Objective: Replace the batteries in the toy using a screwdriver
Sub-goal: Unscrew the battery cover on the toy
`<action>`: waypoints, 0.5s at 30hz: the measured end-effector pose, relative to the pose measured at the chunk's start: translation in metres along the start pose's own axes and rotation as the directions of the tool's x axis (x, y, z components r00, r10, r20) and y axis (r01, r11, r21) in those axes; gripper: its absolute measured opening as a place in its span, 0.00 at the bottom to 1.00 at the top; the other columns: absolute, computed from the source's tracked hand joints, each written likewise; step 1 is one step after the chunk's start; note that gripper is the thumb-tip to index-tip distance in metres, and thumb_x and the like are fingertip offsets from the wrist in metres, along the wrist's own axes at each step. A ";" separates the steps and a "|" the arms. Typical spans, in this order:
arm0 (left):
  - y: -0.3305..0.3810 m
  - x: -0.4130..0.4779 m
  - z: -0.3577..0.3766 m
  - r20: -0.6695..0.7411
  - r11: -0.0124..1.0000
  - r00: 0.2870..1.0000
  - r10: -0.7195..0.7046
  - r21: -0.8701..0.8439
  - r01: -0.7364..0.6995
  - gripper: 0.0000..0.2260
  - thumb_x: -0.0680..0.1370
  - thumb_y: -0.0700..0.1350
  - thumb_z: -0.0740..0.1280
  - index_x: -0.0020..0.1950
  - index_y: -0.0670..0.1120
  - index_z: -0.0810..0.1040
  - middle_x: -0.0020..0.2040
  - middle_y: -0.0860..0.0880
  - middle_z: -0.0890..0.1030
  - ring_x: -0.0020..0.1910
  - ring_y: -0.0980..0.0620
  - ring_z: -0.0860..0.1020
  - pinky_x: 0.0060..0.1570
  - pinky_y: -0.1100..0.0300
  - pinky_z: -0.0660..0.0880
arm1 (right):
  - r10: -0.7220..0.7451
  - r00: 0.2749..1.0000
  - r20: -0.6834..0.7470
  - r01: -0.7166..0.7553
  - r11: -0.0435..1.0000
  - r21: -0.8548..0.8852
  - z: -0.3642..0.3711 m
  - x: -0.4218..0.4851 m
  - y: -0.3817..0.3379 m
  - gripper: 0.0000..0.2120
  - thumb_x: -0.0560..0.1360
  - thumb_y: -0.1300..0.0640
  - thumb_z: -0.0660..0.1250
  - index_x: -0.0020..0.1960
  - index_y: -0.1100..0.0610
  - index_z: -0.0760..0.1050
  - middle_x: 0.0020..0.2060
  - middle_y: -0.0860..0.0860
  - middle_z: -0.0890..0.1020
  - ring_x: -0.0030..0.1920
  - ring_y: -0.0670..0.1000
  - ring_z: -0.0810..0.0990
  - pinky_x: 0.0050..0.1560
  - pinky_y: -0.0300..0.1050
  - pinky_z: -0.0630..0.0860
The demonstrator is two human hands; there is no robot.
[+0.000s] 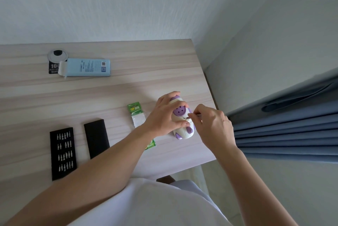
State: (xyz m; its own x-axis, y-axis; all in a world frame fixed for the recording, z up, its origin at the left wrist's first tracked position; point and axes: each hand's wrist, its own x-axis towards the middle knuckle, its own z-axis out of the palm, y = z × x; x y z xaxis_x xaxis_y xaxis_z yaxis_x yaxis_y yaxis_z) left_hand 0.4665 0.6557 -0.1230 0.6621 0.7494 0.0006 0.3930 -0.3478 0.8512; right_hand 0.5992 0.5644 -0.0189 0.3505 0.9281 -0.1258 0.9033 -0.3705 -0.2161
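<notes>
A white and purple toy (180, 114) lies on the wooden table (109, 88) near its right edge. My left hand (164, 116) grips the toy's body from the left, fingers curled over its top and thumb under it. My right hand (212, 123) pinches a thin metal screwdriver (193, 115), and the tip touches the toy's middle. A green battery pack (136, 114) lies just left of the toy, partly under my left forearm.
A black tray of several screwdriver bits (63, 152) and its black lid (96, 138) lie at the front left. A light blue box (87, 67) and a black card sit at the back left. Blue curtains (292, 125) hang beyond the table's right edge.
</notes>
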 end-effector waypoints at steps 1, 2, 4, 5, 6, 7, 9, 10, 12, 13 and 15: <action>0.000 0.001 0.000 0.001 1.000 1.000 0.002 -0.002 -0.002 0.22 0.67 0.59 0.76 0.59 0.58 0.78 0.73 0.54 0.64 0.72 0.48 0.62 0.68 0.58 0.59 | -0.011 1.000 0.000 0.011 0.999 0.039 0.001 0.000 0.001 0.09 0.80 0.51 0.64 0.44 0.55 0.73 0.38 0.49 0.82 0.38 0.59 0.78 0.38 0.52 0.78; 0.001 0.002 0.000 0.002 1.000 1.000 0.008 0.000 -0.008 0.23 0.67 0.60 0.76 0.59 0.58 0.78 0.73 0.53 0.64 0.73 0.48 0.62 0.69 0.58 0.59 | -0.024 1.000 0.002 0.024 0.998 0.065 0.001 -0.001 0.002 0.06 0.79 0.53 0.65 0.45 0.54 0.74 0.38 0.49 0.81 0.38 0.58 0.78 0.38 0.54 0.78; 0.003 0.005 -0.001 0.015 1.000 1.000 0.014 0.007 -0.014 0.23 0.67 0.58 0.77 0.60 0.57 0.79 0.73 0.53 0.65 0.73 0.49 0.61 0.69 0.59 0.58 | -0.048 0.999 0.000 0.048 0.995 0.089 0.001 -0.001 0.004 0.03 0.78 0.56 0.65 0.46 0.52 0.75 0.40 0.47 0.79 0.38 0.57 0.77 0.37 0.55 0.78; 0.004 0.006 -0.002 0.024 1.000 1.000 0.008 0.010 -0.009 0.22 0.67 0.56 0.78 0.60 0.56 0.79 0.73 0.53 0.65 0.73 0.49 0.61 0.69 0.60 0.57 | -0.057 0.998 -0.004 0.057 0.993 0.103 0.001 0.000 0.006 0.04 0.78 0.58 0.66 0.46 0.50 0.76 0.40 0.47 0.79 0.39 0.57 0.77 0.37 0.55 0.78; 0.005 0.008 -0.003 0.034 1.000 0.999 0.004 0.016 -0.004 0.22 0.68 0.55 0.79 0.60 0.56 0.79 0.73 0.53 0.65 0.73 0.49 0.61 0.68 0.61 0.57 | -0.059 0.998 -0.006 0.059 0.991 0.118 0.000 0.000 0.006 0.05 0.77 0.58 0.66 0.46 0.50 0.76 0.41 0.46 0.79 0.39 0.56 0.77 0.37 0.55 0.78; 0.006 0.010 -0.003 0.042 1.000 0.999 0.003 0.018 -0.004 0.22 0.68 0.55 0.79 0.60 0.56 0.79 0.73 0.53 0.65 0.73 0.49 0.60 0.68 0.61 0.57 | -0.062 0.998 -0.010 0.063 0.989 0.137 0.000 0.001 0.006 0.04 0.76 0.58 0.66 0.45 0.49 0.76 0.41 0.46 0.79 0.39 0.56 0.78 0.37 0.55 0.78; 0.006 0.013 -0.003 0.046 1.000 0.999 0.021 0.007 -0.021 0.22 0.67 0.55 0.78 0.59 0.56 0.80 0.73 0.52 0.65 0.73 0.48 0.61 0.69 0.59 0.58 | -0.051 0.999 -0.014 0.053 0.989 0.137 -0.001 0.003 0.006 0.00 0.76 0.53 0.67 0.47 0.48 0.76 0.42 0.44 0.79 0.40 0.54 0.79 0.38 0.51 0.78; 0.006 0.014 -0.003 0.047 1.000 0.998 0.030 0.004 -0.030 0.22 0.67 0.56 0.77 0.59 0.56 0.80 0.73 0.52 0.66 0.73 0.48 0.61 0.69 0.58 0.59 | -0.035 0.999 -0.017 0.036 0.993 0.116 -0.002 0.005 0.005 0.03 0.77 0.49 0.66 0.48 0.48 0.75 0.43 0.43 0.80 0.40 0.53 0.79 0.39 0.49 0.77; 0.005 0.016 -0.004 0.049 0.999 0.998 0.032 0.014 -0.033 0.22 0.67 0.56 0.77 0.59 0.56 0.80 0.73 0.53 0.65 0.73 0.48 0.61 0.69 0.59 0.58 | 0.002 1.000 -0.015 -0.001 0.999 0.043 -0.003 0.008 0.005 0.10 0.78 0.45 0.65 0.47 0.51 0.75 0.41 0.43 0.81 0.40 0.54 0.78 0.38 0.47 0.74; 0.005 0.017 -0.004 0.053 0.999 0.998 0.024 0.019 -0.025 0.22 0.67 0.56 0.78 0.59 0.56 0.79 0.73 0.53 0.65 0.74 0.49 0.60 0.69 0.60 0.57 | 0.013 1.000 -0.018 -0.012 1.000 0.016 -0.002 0.009 0.006 0.13 0.79 0.45 0.64 0.45 0.54 0.75 0.39 0.46 0.82 0.39 0.56 0.78 0.36 0.47 0.74; 0.006 0.017 -0.005 0.055 0.999 0.998 0.016 0.028 -0.018 0.22 0.68 0.55 0.79 0.60 0.56 0.79 0.73 0.53 0.64 0.74 0.50 0.60 0.69 0.62 0.55 | 0.000 1.000 -0.010 0.000 0.999 0.032 -0.001 0.011 0.008 0.12 0.79 0.49 0.65 0.43 0.57 0.74 0.35 0.50 0.81 0.37 0.60 0.77 0.35 0.51 0.76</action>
State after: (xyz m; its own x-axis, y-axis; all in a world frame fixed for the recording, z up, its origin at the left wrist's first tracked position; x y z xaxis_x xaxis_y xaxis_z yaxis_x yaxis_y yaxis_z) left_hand 0.4770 0.6693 -0.1154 0.7024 0.7116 -0.0146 0.3988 -0.3765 0.8362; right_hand 0.6100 0.5714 -0.0211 0.3529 0.9284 -0.1161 0.8951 -0.3711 -0.2471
